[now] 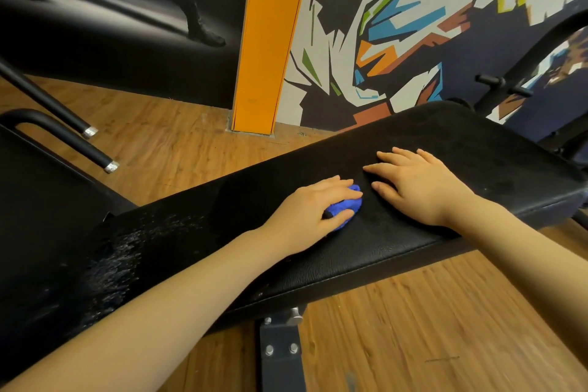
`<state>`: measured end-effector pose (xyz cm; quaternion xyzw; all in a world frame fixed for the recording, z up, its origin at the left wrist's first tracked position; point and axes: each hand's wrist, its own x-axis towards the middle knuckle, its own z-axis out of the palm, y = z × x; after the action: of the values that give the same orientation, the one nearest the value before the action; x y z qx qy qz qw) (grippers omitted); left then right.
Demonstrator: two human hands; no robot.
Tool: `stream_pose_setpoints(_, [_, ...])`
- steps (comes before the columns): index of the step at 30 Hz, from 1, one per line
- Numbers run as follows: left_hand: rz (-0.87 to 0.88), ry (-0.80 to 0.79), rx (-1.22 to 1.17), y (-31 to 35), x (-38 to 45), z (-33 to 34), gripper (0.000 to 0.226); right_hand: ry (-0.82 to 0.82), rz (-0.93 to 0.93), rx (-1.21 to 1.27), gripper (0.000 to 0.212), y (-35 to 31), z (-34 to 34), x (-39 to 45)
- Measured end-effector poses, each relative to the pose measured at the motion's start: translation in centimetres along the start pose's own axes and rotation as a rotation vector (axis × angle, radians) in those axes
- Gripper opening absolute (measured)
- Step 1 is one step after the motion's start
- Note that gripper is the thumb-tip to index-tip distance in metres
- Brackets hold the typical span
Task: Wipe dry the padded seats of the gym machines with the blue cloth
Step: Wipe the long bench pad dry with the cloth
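Note:
A long black padded bench seat runs from lower left to upper right. My left hand presses a bunched blue cloth onto the middle of the pad, its fingers curled over the cloth. My right hand lies flat on the pad just right of the cloth, fingers spread, holding nothing. Water droplets glisten on the pad's left part, near my left forearm.
A grey metal bracket with bolts supports the bench from below. Two black tubular handles of another machine stand at the left. An orange pillar and a painted wall rise behind. A black machine frame curves at the right over the wooden floor.

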<state>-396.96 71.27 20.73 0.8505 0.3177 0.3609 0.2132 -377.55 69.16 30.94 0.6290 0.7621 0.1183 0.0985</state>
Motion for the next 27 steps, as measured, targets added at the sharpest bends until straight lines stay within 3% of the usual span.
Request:
stream_pose_setpoints(16, [-0.148, 0.02, -0.057, -4.4, -6.9, -2.7, 0.038, 0.0, -0.013, 0.001, 0.048, -0.1, -0.1, -0.3])
stream_pose_setpoints(22, [0.075, -0.019, -0.004, 0.6, -2.0, -0.6, 0.041, -0.003, -0.002, 0.006, 0.046, 0.0, -0.2, -0.3])
stream_pose_setpoints(27, [0.131, -0.004, -0.035, 1.3, -0.9, 0.6, 0.04, -0.016, 0.002, 0.017, 0.045, -0.1, -0.3, -0.3])
